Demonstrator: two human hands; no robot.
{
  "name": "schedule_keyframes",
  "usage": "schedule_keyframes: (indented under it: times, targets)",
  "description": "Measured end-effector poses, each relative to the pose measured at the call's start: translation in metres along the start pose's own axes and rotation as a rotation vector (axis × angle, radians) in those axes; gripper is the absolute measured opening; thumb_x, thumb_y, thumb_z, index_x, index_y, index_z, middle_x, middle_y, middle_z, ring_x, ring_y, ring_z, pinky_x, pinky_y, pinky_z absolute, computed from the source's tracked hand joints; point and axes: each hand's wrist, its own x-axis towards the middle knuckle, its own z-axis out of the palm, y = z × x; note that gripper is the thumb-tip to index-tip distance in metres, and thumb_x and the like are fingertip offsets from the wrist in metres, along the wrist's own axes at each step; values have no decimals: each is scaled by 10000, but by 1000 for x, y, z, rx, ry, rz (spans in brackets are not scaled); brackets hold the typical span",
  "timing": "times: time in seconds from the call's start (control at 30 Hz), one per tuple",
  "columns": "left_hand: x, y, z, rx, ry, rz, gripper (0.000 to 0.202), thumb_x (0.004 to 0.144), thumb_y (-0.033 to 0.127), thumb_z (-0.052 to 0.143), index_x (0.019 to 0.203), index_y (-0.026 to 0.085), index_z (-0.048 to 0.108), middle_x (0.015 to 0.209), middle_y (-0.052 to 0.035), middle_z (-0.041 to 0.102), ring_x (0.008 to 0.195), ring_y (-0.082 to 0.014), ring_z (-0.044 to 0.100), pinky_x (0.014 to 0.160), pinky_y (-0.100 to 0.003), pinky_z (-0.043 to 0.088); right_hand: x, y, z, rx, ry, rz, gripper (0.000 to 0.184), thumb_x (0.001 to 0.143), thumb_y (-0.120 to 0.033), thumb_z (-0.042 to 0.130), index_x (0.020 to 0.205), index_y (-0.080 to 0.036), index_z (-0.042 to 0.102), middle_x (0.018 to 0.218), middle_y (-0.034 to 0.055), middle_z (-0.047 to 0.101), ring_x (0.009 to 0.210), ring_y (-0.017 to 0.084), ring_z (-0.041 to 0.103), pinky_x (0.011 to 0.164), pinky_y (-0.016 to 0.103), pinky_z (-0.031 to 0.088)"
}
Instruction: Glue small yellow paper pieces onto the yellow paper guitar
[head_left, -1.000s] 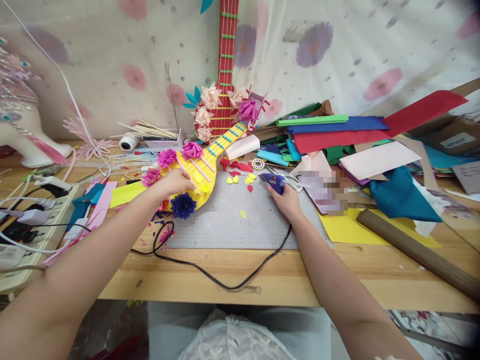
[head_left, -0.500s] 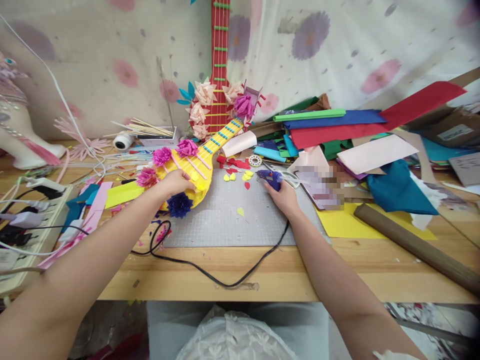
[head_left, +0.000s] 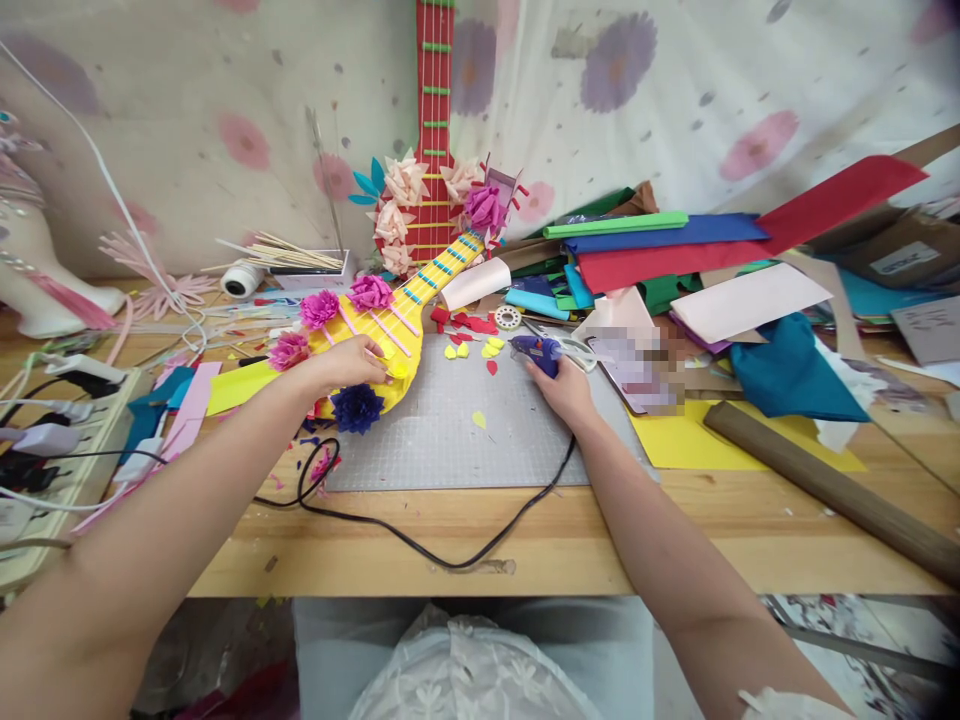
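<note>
One left hand [head_left: 351,366] is touching a yellow lute [head_left: 415,316], grasp unclear; the right hand [head_left: 564,388] is gripping a glue gun [head_left: 537,352].

Around one loose petal [head_left: 478,420], the middle of the grey mat [head_left: 427,445] lies open, reachable from 6 o'clock over the black cord [head_left: 390,522]. From there, the left hand [head_left: 346,362] and yellow lute-shaped piece [head_left: 411,318] block 10 o'clock, the right hand [head_left: 564,390] and glue gun [head_left: 538,350] 1 to 2; at 12, yellow petals [head_left: 492,346], red scraps [head_left: 476,323] and a white ring [head_left: 500,317] crowd the way.
</note>
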Motion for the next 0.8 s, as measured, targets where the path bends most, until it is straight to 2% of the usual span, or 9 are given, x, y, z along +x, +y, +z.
schedule_keyframes:
  times: [0.07, 0.1, 0.23, 0.37, 0.53, 0.8]
  targets:
    - [2, -4, 0, 68, -142, -21, 426, 290, 7, 670, 635, 208, 521, 546, 19, 619, 558, -194, 608, 502, -239, 408, 0, 0, 0, 2, -3, 6, 375, 774, -482, 521, 906, -143, 614, 882, 133, 663, 854, 267, 606, 697, 328, 421]
    - [3, -7, 1, 128, -169, 2, 449, 302, 23, 683, 674, 211, 516, 581, 12, 631, 580, -198, 615, 514, -244, 413, 0, 0, 0, 4, -4, 7, 372, 773, -480, 522, 899, -141, 613, 882, 134, 662, 852, 267, 606, 699, 329, 421]
    - [2, -11, 3, 526, -45, 179, 465, 443, 177, 731, 843, 226, 498, 796, -17, 679, 715, -196, 629, 592, -258, 423, 0, 1, 0, 11, 0, 9, 358, 769, -475, 526, 874, -141, 600, 861, 123, 657, 826, 255, 605, 690, 322, 421]
    - [-6, -5, 9, 819, -17, 196, 431, 611, 260, 662, 985, 239, 449, 949, -17, 682, 876, -194, 624, 674, -271, 419, 0, 1, 1, 6, 7, 16, 339, 764, -480, 531, 842, -155, 586, 849, 112, 653, 809, 244, 602, 684, 316, 420]
    - [-10, -3, 15, 888, 21, 184, 443, 648, 289, 640, 1031, 243, 422, 960, -13, 684, 922, -211, 621, 666, -287, 420, 1, 1, 1, 12, 5, 9, 333, 761, -483, 530, 844, -165, 586, 854, 109, 652, 807, 245, 600, 685, 324, 420]
    - [-12, -8, 20, 893, 65, 228, 443, 656, 285, 625, 1044, 251, 412, 928, -11, 687, 898, -230, 627, 666, -311, 427, 1, 2, 2, 12, 10, 13, 349, 760, -492, 530, 833, -155, 587, 839, 113, 649, 788, 244, 596, 669, 321, 414]
